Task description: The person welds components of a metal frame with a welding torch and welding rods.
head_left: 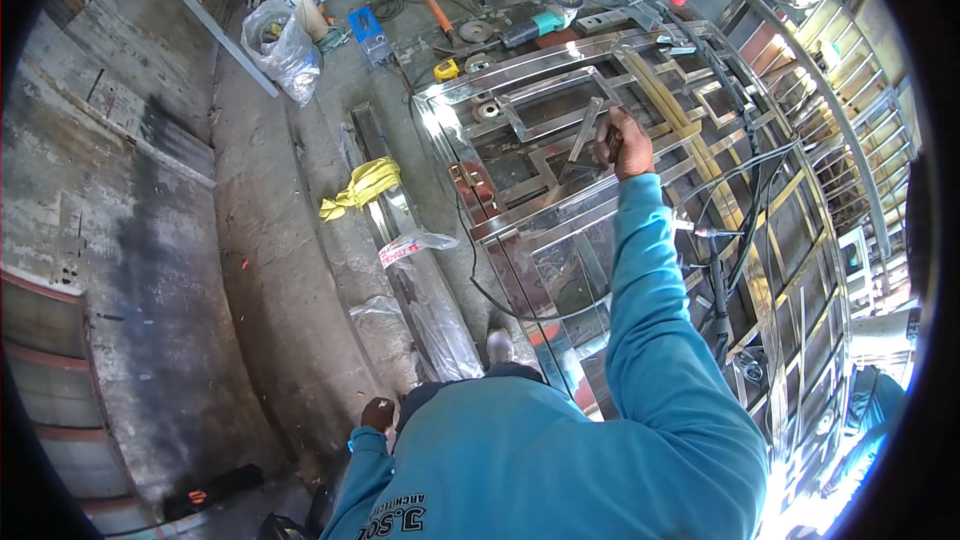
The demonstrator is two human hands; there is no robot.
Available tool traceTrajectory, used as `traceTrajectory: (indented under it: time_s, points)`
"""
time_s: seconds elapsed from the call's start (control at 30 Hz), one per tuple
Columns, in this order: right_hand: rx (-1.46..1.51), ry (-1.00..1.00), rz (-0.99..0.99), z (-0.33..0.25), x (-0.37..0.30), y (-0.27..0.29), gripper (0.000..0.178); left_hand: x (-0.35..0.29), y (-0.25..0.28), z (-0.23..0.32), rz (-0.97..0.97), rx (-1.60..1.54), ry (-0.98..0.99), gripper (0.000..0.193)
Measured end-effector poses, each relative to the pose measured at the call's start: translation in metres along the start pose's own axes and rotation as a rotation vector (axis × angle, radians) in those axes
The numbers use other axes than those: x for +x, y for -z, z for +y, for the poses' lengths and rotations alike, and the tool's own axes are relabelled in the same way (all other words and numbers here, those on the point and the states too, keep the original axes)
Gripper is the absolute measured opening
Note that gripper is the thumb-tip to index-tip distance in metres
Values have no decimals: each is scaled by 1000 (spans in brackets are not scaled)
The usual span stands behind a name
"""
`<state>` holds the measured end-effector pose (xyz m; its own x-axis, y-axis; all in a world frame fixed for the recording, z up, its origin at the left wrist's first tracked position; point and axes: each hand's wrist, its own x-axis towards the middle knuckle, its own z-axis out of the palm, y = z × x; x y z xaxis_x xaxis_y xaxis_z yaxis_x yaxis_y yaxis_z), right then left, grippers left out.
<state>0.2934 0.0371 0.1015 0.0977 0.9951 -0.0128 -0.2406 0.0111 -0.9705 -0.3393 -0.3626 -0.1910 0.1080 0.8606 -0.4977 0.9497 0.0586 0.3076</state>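
Note:
My right arm reaches out over a shiny metal frame point(520, 230) built of square tubes. At its end my right hand point(628, 143) is closed around a small dark object that I cannot make out. Just left of that hand, a flat metal bar point(585, 128) lies slanted across the frame's inner pieces. My left hand point(378, 414) hangs low beside my body, over the floor, away from the frame. Its fingers are too small and dark to read.
A teal angle grinder point(530, 30), a yellow tape measure point(446, 70) and a blue box point(369, 35) lie beyond the frame. Plastic-wrapped metal lengths point(425, 300) with a yellow cloth point(365, 186) lie to the left. A black cable point(490, 295) loops across the frame.

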Motion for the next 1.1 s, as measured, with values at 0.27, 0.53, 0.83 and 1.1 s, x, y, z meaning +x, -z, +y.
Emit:
traceTrajectory:
  time_s: [0.27,0.53,0.83,1.1]
  points:
    - [-378,495,643,26,-14,-20,53,4,20,28,5,94,-96,22]
    - [47,45,26,-6,-4,-17,78,5,15,1,26,-89,98,26]
    - [-317,461,459,59,-40,-37,47,0,-9,2,12,-221,164,44]
    - [-334,251,736,75,-6,-43,42,5,18,18,-105,192,-95,24]
